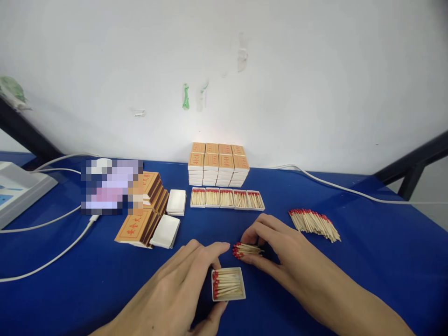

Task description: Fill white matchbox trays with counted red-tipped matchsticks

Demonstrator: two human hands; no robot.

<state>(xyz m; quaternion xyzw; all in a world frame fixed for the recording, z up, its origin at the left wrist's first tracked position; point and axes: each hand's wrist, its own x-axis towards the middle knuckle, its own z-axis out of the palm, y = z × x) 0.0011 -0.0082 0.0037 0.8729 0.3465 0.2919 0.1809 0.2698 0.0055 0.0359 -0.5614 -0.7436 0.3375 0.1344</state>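
My left hand (185, 275) grips a small white matchbox tray (244, 284) by its left end, the thumb below and the fingers above. Red-headed matches (229, 285) lie in that tray, heads to the left. Just behind it, my right hand (280, 247) pinches a bunch of matches (248, 250) between thumb and fingers, heads pointing left toward my left index finger. Off to the right, a loose pile of matches (313, 224) rests on the blue table. A row of several filled trays (227, 198) stands farther back.
Stacked orange-topped matchboxes (219, 163) stand by the wall. At the left are matchbox sleeves (136, 227) and white trays turned over (165, 231). A pixelated device (112, 186) and a white cable (52, 268) lie beyond. Another cable (336, 186) crosses the right side.
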